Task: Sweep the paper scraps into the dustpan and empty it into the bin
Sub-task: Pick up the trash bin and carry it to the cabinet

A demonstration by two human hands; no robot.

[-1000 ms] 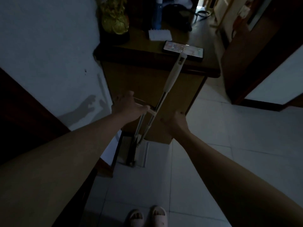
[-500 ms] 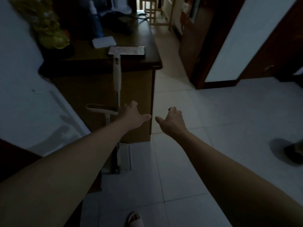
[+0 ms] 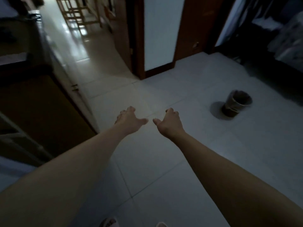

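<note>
Above pale tiles, left hand (image 3: 129,119) and right hand (image 3: 169,122) hang empty.

floor (image 3: 164,161): matt pale tile | hallway floor (image 3: 72,35): glossy | cabinet (image 3: 41,104): dark wood | door frame (image 3: 139,46): wood

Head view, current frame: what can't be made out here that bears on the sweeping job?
- Bin: its contents are lost to dimness and motion blur.
- Paper scraps: none can be told apart on the floor, which is dim.
- Broom and dustpan: not in frame; the left hand and right hand are both empty.
- Slippers: cut off by the bottom edge.
- Cabinet at left: blurred and dark.
</note>
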